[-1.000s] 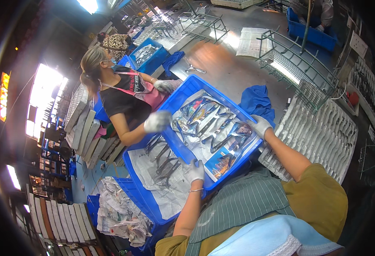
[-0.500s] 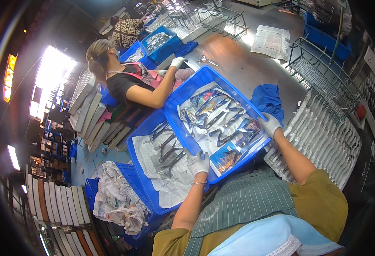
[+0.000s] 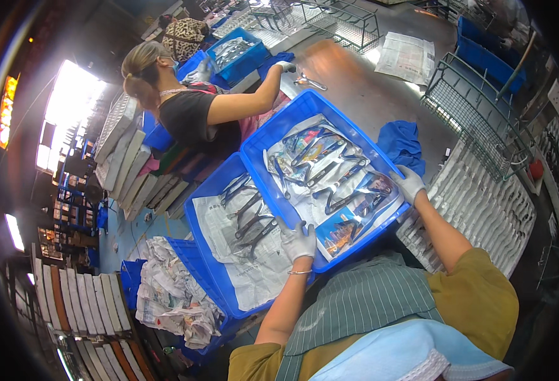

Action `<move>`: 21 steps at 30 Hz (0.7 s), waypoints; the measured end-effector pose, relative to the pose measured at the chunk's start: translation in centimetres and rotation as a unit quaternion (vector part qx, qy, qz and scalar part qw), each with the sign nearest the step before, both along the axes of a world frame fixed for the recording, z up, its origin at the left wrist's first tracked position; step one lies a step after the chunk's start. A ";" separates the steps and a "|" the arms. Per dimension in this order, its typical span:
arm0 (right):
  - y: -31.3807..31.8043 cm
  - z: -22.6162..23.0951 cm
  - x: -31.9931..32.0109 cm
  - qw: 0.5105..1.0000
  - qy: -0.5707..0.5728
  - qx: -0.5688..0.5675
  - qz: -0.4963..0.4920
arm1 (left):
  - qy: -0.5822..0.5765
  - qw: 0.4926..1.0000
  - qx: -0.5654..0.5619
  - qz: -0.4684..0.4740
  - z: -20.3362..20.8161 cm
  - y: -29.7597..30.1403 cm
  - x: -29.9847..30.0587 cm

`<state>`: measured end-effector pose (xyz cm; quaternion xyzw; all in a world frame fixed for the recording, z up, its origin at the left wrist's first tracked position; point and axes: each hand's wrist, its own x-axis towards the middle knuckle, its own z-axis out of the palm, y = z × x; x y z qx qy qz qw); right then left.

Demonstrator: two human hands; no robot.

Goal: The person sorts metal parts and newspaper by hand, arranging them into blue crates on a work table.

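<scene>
A blue plastic crate (image 3: 370, 154) is tilted in front of me, lined with newspaper and printed sheets. On the paper lie several shiny metal hand tools (image 3: 323, 170) that look like wrenches. My white-gloved left hand (image 3: 297, 240) grips the crate's near left rim, fingers hooked over it. At the near right corner my gloved right hand (image 3: 409, 184) is closed on the rim. Under and left of it, a second blue crate (image 3: 198, 238) holds newspaper (image 3: 228, 247) and several darker tools (image 3: 249, 222) of similar shape.
Left of me stands a bin of crumpled newspaper (image 3: 175, 292). A co-worker (image 3: 187, 108) reaches over the metal table (image 3: 343, 82), where a lone wrench (image 3: 310, 82) lies. A blue cloth (image 3: 401, 145), wire basket (image 3: 473, 114) and tool-filled tray (image 3: 476, 203) are on the right.
The co-worker's arm has stretched farther over the table. My hands keep their hold on the crate, which sits almost the same in view.
</scene>
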<state>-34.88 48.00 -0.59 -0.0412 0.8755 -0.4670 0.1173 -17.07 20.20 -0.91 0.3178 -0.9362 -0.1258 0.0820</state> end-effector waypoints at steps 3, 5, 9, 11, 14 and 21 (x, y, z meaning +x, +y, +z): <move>-0.2 -0.1 -0.1 1.000 -0.006 0.005 -0.002 | -0.019 1.000 -0.013 0.003 0.6 0.3 -0.1; -0.1 -0.1 0.0 1.000 0.002 0.004 -0.003 | -0.026 0.999 -0.029 0.000 0.6 0.4 0.1; -0.1 -0.1 -0.2 1.000 -0.003 0.017 -0.007 | -0.014 0.997 -0.047 -0.058 1.2 0.5 0.1; -0.2 0.2 -0.3 1.000 -0.012 0.012 -0.009 | -0.018 0.995 -0.049 -0.085 1.4 0.5 -0.1; -0.1 0.2 -0.6 1.000 -0.018 0.001 -0.009 | -0.018 0.994 -0.054 -0.090 1.4 0.6 -0.3; 0.0 0.1 -0.4 0.999 -0.018 -0.027 0.001 | -0.024 0.993 -0.060 -0.101 0.9 0.3 -0.1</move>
